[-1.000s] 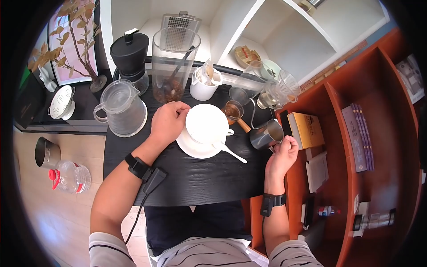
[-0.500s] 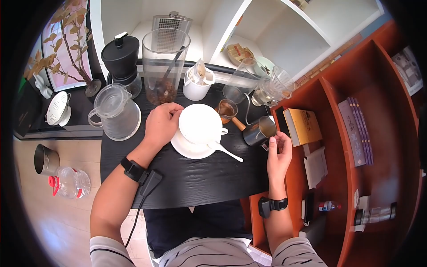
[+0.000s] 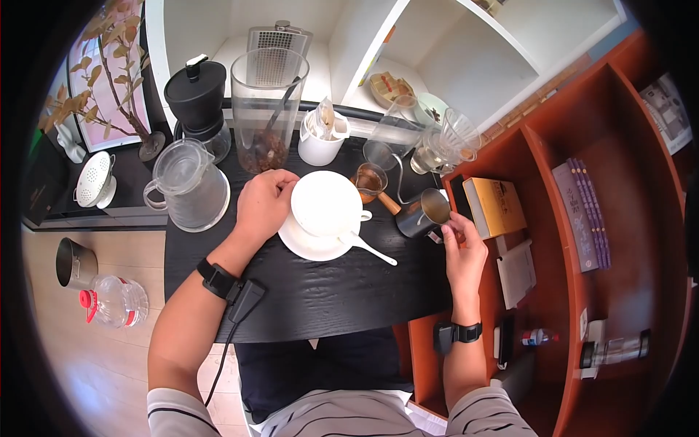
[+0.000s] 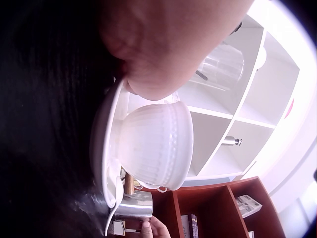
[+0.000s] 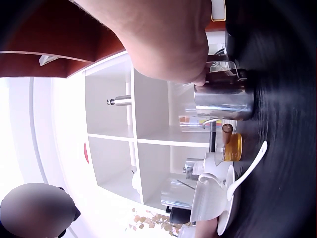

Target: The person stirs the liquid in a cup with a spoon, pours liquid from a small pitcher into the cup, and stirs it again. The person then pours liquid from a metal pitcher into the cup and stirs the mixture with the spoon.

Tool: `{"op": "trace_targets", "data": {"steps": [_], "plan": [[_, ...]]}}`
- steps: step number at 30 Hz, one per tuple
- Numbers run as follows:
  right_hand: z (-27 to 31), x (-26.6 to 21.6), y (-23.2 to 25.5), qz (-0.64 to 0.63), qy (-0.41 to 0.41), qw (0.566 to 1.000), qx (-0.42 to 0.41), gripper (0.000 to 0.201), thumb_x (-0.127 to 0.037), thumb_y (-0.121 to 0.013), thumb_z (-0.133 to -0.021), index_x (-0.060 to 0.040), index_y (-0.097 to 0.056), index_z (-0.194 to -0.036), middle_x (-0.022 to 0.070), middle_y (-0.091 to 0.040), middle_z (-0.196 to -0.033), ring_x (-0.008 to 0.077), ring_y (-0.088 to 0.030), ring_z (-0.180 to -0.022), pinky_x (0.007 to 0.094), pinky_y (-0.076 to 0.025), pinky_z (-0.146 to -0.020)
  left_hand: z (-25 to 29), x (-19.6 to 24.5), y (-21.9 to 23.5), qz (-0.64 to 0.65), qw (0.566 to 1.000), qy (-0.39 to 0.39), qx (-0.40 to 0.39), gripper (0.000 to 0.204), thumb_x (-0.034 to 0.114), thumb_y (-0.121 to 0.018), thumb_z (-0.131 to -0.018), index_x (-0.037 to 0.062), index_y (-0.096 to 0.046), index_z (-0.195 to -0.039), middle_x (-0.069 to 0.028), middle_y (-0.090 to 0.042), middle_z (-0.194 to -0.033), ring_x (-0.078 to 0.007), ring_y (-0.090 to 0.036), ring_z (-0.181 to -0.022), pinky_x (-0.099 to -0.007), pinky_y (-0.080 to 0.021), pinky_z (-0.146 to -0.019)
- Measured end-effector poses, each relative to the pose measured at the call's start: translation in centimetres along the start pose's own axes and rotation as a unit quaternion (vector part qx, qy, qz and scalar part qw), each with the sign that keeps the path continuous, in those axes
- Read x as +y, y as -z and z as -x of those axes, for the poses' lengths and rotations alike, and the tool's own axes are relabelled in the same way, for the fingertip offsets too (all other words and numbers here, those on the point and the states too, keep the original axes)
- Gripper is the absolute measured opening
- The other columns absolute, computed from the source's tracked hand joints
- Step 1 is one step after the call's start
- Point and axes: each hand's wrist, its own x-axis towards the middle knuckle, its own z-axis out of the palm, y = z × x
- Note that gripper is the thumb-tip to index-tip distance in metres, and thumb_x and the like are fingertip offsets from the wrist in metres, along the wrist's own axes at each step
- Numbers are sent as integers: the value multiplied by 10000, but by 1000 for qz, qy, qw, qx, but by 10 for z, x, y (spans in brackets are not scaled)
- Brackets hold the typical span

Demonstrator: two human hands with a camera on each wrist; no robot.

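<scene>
A white teacup stands on a white saucer, with a white spoon lying across the saucer's edge. My left hand is at the left of the cup, its fingertips pinching the saucer's rim. In the left wrist view the heel of that hand hides part of the rim. To the right stands a metal mug with a wire handle. My right hand has its thumb and fingertips at the mug's rim by the top of the handle, curled against it.
Behind the cup are a glass server with amber liquid, a white pot, a tall clear cylinder and a black grinder. A glass pitcher stands left. Red shelving borders the black table.
My right hand has turned and its fingers have spread from a bunched pose to the mug's rim and handle. My left hand stays at the saucer. The head view has shifted slightly.
</scene>
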Motion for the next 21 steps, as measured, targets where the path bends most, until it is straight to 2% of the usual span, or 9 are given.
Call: {"op": "trace_targets", "data": {"steps": [1,8,10,15,18,20,21], "plan": [[-4,0,-1,8,-12,1000,-5,299,-97,-771,-1002,-25,-739,-1290,119,-812,-1057,161,-743,-932,310,-581,-852,0,0,0,-5,1000,-4,4,185,179,-703,-973,44,-807,-1045,-118,-788,-882,-281,-757,-792,-391,-571,-743],[-34,3,-15,-12,-22,1000,-18,282,-97,-768,-1005,-22,-736,-1275,125,-812,-1059,161,-749,-930,303,-578,-835,-1,-2,0,7,1000,7,-3,187,179,-704,-974,42,-806,-1049,-118,-786,-885,-274,-754,-792,-388,-571,-743],[-43,6,-18,-19,6,1000,-21,256,-64,-750,-1003,21,-714,-1242,161,-796,-1045,218,-765,-886,343,-601,-812,-1,-1,0,6,1000,2,-2,183,175,-705,-972,42,-807,-1046,-114,-786,-883,-267,-751,-786,-383,-570,-741],[-56,18,-26,-42,17,999,-24,246,-55,-734,-1009,22,-714,-1241,172,-783,-1099,247,-763,-917,366,-606,-857,-2,-5,-2,12,1000,3,-4,179,170,-707,-968,44,-808,-1045,-110,-786,-879,-261,-749,-781,-377,-569,-739],[-57,9,-26,-5,44,999,-2,229,-43,-728,-1004,13,-720,-1226,171,-769,-1096,273,-759,-954,383,-604,-873,-1,-3,-1,12,1000,3,-4,179,169,-709,-966,44,-809,-1046,-109,-786,-879,-258,-750,-780,-374,-569,-737],[-49,-6,-25,58,111,987,105,203,-52,-731,-999,0,-730,-1195,172,-753,-1082,293,-749,-964,391,-597,-858,-2,-3,0,10,1000,4,-2,181,169,-709,-965,44,-809,-1048,-110,-787,-879,-258,-750,-779,-373,-569,-736],[-43,-12,-26,57,111,987,104,203,-52,-731,-999,0,-730,-1195,172,-753,-1082,293,-749,-964,391,-597,-858,-2,-4,0,7,1000,0,0,181,170,-709,-967,43,-809,-1049,-111,-787,-879,-258,-751,-777,-373,-569,-735]]}}
